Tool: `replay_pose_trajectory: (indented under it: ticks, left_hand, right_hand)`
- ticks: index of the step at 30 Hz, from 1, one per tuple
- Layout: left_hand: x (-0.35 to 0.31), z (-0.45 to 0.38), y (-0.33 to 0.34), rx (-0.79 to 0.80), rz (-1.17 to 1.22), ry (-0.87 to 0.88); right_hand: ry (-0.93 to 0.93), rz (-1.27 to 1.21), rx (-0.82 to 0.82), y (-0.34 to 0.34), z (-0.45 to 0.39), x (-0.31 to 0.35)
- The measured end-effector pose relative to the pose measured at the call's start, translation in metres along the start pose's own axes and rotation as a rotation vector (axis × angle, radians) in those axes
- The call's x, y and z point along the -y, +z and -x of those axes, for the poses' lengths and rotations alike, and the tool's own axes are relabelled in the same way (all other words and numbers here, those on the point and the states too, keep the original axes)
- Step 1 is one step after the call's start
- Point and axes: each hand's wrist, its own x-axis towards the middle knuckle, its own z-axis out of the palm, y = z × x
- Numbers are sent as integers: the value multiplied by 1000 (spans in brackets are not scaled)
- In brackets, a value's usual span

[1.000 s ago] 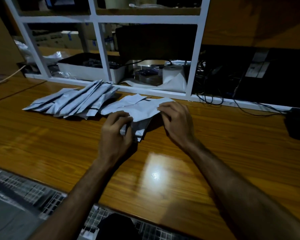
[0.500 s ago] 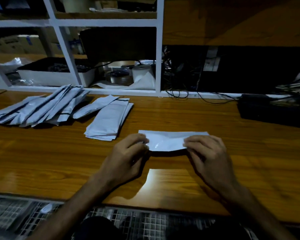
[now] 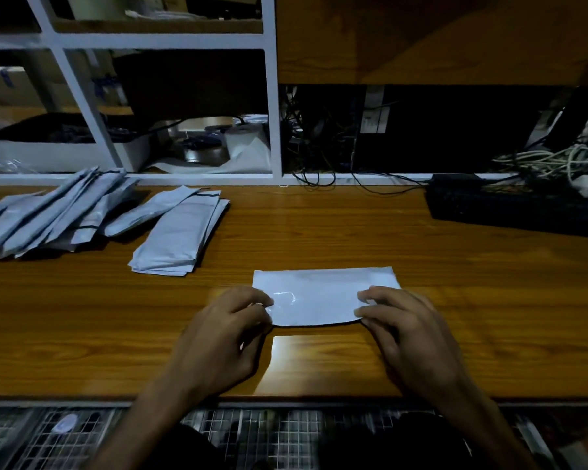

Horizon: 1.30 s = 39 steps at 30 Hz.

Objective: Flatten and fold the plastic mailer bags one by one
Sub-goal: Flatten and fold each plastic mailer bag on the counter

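Note:
A white plastic mailer bag lies flat and crosswise on the wooden table, near its front edge. My left hand pinches the bag's near left corner with curled fingers. My right hand pinches the near right corner the same way. Further left and back, a neat stack of grey mailer bags lies on the table. A fanned pile of more grey bags spreads out at the far left.
A white shelf frame runs along the table's back, with a white paper roll and boxes behind it. A black device and tangled cables sit at the back right. Wire mesh lies below the table's front edge.
Both hands took one bag from the pile at the left and brought it to the table's front, where it now lies spread crosswise. The view has shifted to the right.

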Motion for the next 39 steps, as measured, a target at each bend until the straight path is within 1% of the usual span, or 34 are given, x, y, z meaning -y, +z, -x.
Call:
replay_pose_trajectory:
  ticks: [2, 7, 10, 13, 16, 21, 25, 27, 32, 37, 39]
  left_hand:
    - [-5, 1, -3, -11, -19, -3]
    - [-25, -13, 3, -76, -49, -49]
    - [-46, -38, 18, -118, -89, -130]
    - [-61, -64, 34, -134, -74, -234]
    - [-62, -79, 52, -100, -37, -313]
    - [-54, -73, 64, 23, -96, -243]
    - [-48, -71, 68, -30, -150, -179]
    - [-46, -69, 71, -26, -173, -156]
    - [-40, -66, 79, 93, -193, -211]
    - [-41, -65, 80, 130, -247, -222]
    - [-42, -65, 78, 150, -273, -242]
  right_hand:
    - [20, -18, 16, -2, 3, 0]
    - [77, -89, -25, -4, -6, 21]
    - [128, -65, 53, 4, -27, 38]
    - [198, -21, 144, 16, -50, 49]
    - [177, 8, 193, 29, -64, 51]
    - [140, 78, 211, 43, -63, 48]
    - [115, 91, 223, 47, -62, 46]
    - [103, 102, 215, 48, -61, 45]
    - [93, 125, 272, 49, -59, 43]
    - [83, 155, 323, 50, -58, 42]
    - [89, 166, 311, 51, -58, 41]
